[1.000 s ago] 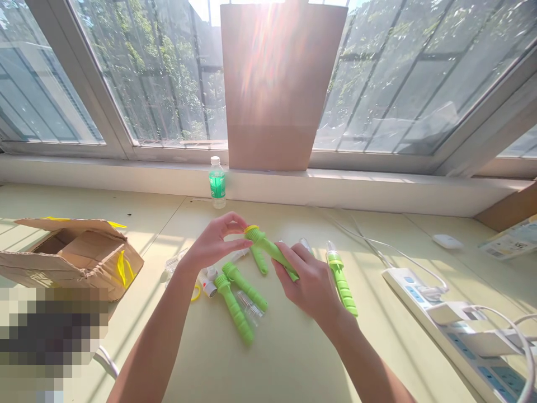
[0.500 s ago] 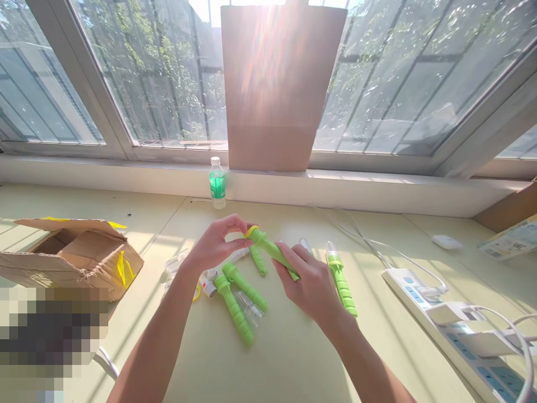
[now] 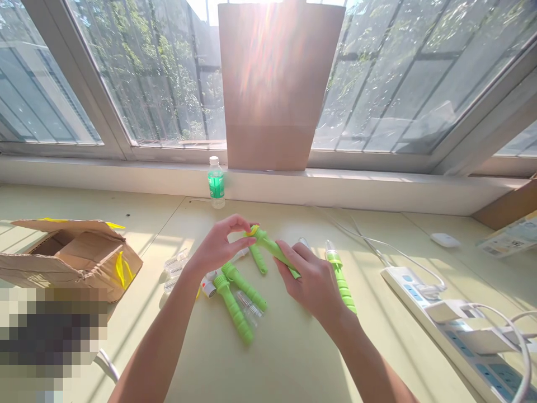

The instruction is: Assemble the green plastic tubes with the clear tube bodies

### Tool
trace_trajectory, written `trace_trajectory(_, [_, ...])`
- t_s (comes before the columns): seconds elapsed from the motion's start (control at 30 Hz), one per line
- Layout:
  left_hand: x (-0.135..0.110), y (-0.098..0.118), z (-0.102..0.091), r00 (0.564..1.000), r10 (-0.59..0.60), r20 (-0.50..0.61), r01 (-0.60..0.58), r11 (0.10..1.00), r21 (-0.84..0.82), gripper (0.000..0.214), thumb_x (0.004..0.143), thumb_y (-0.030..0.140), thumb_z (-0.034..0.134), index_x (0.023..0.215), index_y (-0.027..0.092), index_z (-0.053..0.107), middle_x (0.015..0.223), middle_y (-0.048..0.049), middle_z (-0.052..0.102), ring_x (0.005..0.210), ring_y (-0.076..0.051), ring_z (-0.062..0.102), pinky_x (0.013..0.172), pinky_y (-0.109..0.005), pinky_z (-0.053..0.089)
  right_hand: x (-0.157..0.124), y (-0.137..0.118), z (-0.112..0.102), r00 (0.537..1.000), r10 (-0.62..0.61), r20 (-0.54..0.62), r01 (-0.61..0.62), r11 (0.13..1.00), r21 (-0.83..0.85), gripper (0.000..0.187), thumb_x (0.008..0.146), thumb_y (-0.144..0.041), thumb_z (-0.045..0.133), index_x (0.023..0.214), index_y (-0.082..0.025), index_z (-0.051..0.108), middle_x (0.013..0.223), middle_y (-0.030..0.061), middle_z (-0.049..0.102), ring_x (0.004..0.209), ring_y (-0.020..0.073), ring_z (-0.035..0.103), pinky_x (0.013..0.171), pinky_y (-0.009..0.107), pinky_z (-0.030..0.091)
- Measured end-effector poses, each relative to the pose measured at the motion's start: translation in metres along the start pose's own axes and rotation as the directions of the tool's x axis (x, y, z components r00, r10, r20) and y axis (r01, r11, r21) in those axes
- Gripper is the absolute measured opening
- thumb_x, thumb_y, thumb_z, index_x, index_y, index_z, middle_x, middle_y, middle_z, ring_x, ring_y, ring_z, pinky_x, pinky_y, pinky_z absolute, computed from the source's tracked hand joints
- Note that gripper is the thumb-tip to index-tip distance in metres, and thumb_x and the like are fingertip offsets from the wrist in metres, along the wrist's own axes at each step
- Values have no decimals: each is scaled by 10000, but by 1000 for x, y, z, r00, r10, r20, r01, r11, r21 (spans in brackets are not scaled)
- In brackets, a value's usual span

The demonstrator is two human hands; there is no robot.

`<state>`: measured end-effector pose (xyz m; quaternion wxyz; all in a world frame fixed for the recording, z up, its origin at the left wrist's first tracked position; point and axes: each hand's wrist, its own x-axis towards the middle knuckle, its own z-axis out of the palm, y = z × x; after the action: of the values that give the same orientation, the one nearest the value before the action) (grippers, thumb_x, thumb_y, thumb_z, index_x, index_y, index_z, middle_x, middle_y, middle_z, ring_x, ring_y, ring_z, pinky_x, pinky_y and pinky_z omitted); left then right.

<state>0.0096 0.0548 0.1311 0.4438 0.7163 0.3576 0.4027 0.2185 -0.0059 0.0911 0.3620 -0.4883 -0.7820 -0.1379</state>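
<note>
My right hand grips a ribbed green plastic handle, tilted with its wide end up and to the left. My left hand pinches a small yellow ring at that wide end, thumb and fingers closed on it. Below the hands, two more green handles lie on the pale table beside clear plastic tubes. Another green handle with a clear tip lies just right of my right hand. A short green handle rests behind the held one.
An open cardboard box sits at the left. A water bottle and a brown paper bag stand by the window sill. At the right lies a white power strip with plugs and cables, and a white mouse.
Both hands stay on the green handle; my left fingers have shifted slightly on the yellow ring. The view has drifted a little.
</note>
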Motion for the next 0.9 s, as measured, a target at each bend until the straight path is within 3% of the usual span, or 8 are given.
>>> trace_trajectory(0.2, [-1, 1, -1, 1000, 1, 3, -2, 999, 44, 195, 822, 360, 670, 899, 233, 544, 1159, -41, 677, 1138, -231, 609, 945, -404, 500, 1, -1, -3, 997, 72, 41, -76, 990, 115, 237, 919, -208, 513, 1110, -184, 650, 711, 0, 523, 549, 108, 461, 531, 206, 362])
trace_trajectory(0.4, [-1, 0, -5, 1000, 5, 10, -5, 999, 36, 306, 724, 344, 766, 892, 243, 531, 1151, -18, 677, 1136, -228, 601, 954, -403, 495, 2, -3, -7, 991, 114, 66, -126, 967, 222, 235, 920, -215, 513, 1115, -201, 643, 725, -1, 524, 577, 115, 481, 555, 213, 382])
trace_trajectory(0.9, [-2, 4, 4, 988, 62, -139, -54, 997, 60, 255, 735, 341, 756, 793, 216, 542, 1078, -33, 708, 1005, -224, 651, 958, -404, 464, 6, -7, -13, 970, 220, 102, -242, 889, 389, 195, 916, -251, 540, 1065, -223, 662, 718, 2, 563, 595, 128, 480, 530, 239, 375])
